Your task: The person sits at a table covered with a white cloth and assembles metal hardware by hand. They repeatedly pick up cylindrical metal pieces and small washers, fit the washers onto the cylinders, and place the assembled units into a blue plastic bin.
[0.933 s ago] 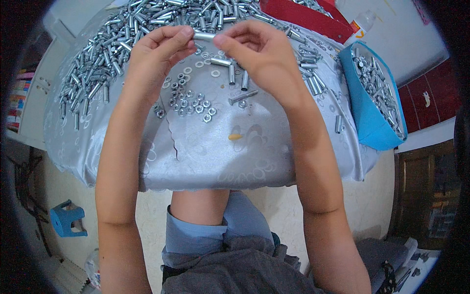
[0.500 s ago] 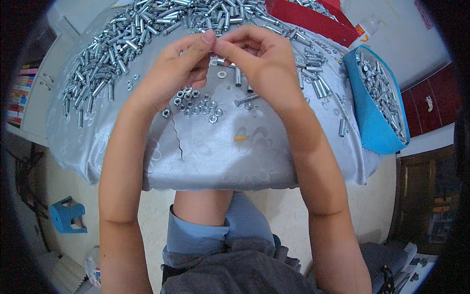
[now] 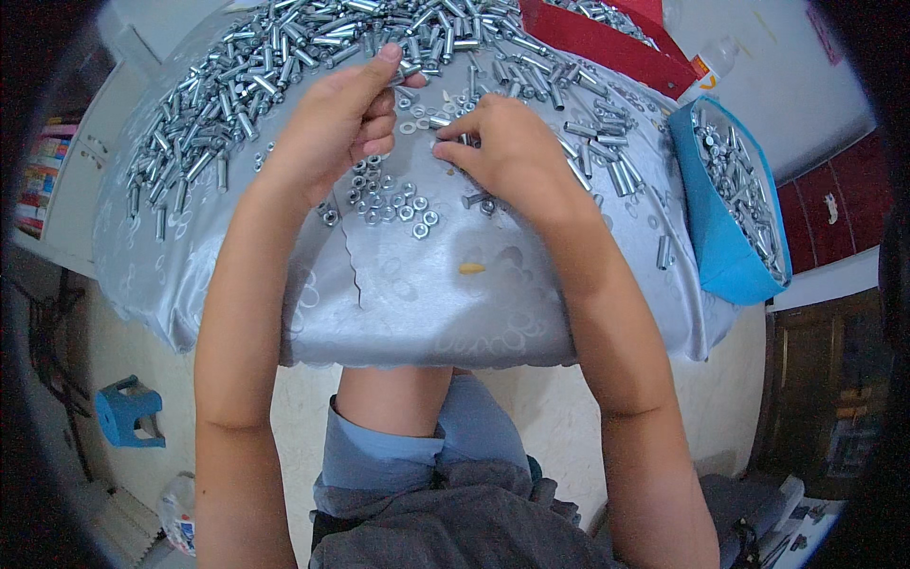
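My left hand (image 3: pixel 346 123) is closed, its thumb and forefinger pinching a shiny metal bolt (image 3: pixel 409 72) that is partly hidden by the fingers. Over the middle of the table my right hand (image 3: pixel 507 142) reaches down with thumb and forefinger apart, close to a metal sleeve (image 3: pixel 439 121) lying on the cloth. Flat washers (image 3: pixel 408 128) lie between the two hands. Below them is a loose group of hex nuts (image 3: pixel 384 201). One bolt (image 3: pixel 472 201) lies under my right wrist.
A large heap of metal sleeve bolts (image 3: pixel 284 47) spreads over the far and left table. At the right edge stands a blue box (image 3: pixel 697 190) full of bolts; a red box (image 3: pixel 607 47) sits behind. A small yellow piece (image 3: pixel 471 268) lies on the silver tablecloth (image 3: pixel 408 313).
My hands were together at the fingertips and have come apart. The right hand has dropped toward the washers and opened its fingers; the left stays raised with the bolt.
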Action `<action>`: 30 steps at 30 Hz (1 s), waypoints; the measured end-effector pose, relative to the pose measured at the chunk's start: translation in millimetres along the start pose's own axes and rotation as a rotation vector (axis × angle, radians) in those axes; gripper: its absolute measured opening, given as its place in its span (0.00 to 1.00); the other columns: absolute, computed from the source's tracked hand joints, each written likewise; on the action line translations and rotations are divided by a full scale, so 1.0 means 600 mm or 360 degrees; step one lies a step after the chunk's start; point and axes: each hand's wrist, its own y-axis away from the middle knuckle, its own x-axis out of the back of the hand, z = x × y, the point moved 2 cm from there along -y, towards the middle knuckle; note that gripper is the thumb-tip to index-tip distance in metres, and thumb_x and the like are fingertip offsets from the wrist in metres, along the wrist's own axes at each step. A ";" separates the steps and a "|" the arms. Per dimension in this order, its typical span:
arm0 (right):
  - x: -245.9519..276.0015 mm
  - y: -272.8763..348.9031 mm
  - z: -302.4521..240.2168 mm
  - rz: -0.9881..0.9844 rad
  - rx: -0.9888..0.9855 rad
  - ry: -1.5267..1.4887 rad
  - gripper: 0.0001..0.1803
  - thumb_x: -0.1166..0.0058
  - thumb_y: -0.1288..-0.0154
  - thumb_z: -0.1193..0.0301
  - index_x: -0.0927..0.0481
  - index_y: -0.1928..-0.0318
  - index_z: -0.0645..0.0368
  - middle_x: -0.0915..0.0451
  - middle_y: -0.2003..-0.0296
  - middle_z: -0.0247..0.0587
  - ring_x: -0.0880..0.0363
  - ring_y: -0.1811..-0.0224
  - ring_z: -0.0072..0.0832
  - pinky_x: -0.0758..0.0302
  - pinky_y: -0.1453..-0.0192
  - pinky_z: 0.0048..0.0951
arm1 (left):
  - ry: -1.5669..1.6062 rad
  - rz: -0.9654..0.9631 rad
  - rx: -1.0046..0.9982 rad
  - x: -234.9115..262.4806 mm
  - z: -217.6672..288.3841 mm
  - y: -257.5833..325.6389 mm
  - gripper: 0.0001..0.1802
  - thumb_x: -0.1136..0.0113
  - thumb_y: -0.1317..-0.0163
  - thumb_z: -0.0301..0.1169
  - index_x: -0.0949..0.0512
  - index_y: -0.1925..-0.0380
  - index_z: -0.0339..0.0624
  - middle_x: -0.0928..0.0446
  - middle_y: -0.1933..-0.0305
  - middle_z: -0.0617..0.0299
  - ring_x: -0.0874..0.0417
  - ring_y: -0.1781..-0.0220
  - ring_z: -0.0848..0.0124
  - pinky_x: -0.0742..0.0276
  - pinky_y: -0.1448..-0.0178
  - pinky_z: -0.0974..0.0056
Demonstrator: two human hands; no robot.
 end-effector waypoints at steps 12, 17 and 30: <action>-0.014 0.002 -0.005 0.0183 0.0035 -0.0002 0.08 0.41 0.52 0.65 0.18 0.70 0.51 0.25 0.65 0.43 0.28 0.57 0.39 0.30 0.53 0.36 | -0.0128 0.0015 0.0073 0.007 -0.007 -0.004 0.18 0.49 0.39 0.43 0.28 0.65 0.35 0.50 0.85 0.75 0.50 0.86 0.84 0.52 0.83 0.76; -0.012 0.001 -0.007 0.0077 -0.0017 0.0059 0.10 0.41 0.51 0.64 0.19 0.69 0.53 0.27 0.66 0.41 0.30 0.57 0.37 0.32 0.53 0.34 | -0.0133 0.0027 0.0083 0.007 -0.007 -0.004 0.18 0.49 0.40 0.43 0.28 0.66 0.36 0.50 0.85 0.75 0.49 0.86 0.84 0.51 0.82 0.75; -0.015 -0.002 -0.011 0.0069 -0.0093 0.0108 0.12 0.41 0.52 0.62 0.18 0.66 0.51 0.26 0.64 0.43 0.30 0.55 0.39 0.31 0.52 0.36 | -0.0147 -0.0018 0.0088 0.011 -0.010 -0.004 0.16 0.49 0.40 0.41 0.26 0.69 0.36 0.47 0.86 0.77 0.49 0.85 0.85 0.51 0.82 0.76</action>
